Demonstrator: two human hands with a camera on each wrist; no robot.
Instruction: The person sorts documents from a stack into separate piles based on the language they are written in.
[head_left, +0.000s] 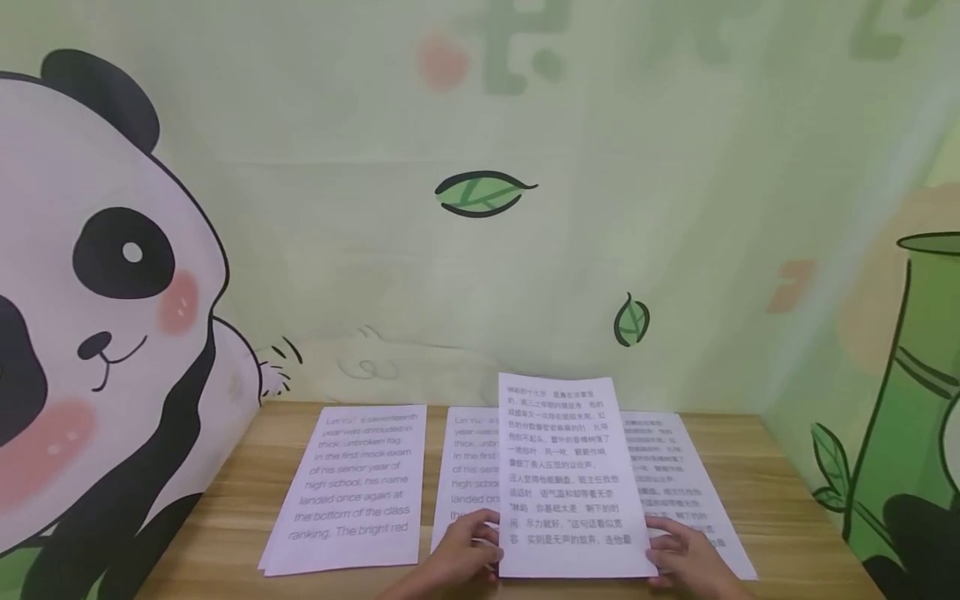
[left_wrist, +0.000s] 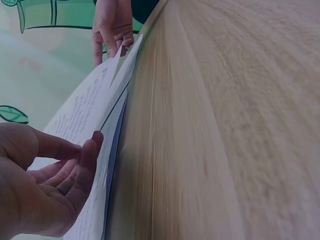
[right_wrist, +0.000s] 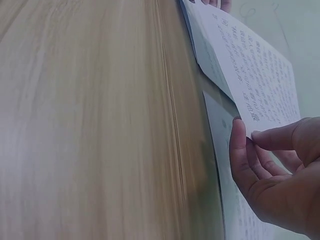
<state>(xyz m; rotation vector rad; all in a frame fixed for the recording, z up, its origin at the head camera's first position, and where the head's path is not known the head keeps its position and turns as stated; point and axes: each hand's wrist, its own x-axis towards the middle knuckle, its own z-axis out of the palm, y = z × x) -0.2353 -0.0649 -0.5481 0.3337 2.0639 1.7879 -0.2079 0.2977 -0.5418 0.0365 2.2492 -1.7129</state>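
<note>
A white sheet with printed Chinese text (head_left: 570, 475) is held up off the table, tilted toward me. My left hand (head_left: 471, 550) pinches its lower left edge between thumb and fingers. At the lower right corner, my right hand (head_left: 686, 560) pinches the paper; the right wrist view shows that thumb (right_wrist: 275, 137) on top of the sheet. Beneath and left of it lie middle sheets with English text (head_left: 468, 467), partly covered. More Chinese-text sheets (head_left: 675, 492) lie to the right, also partly hidden by the raised sheet.
Another small pile of English-text sheets (head_left: 352, 492) lies at the left, its edges slightly offset. All the papers rest on a wooden table (head_left: 225, 508). Behind it hangs a green backdrop (head_left: 337, 250) with a panda, leaves and bamboo.
</note>
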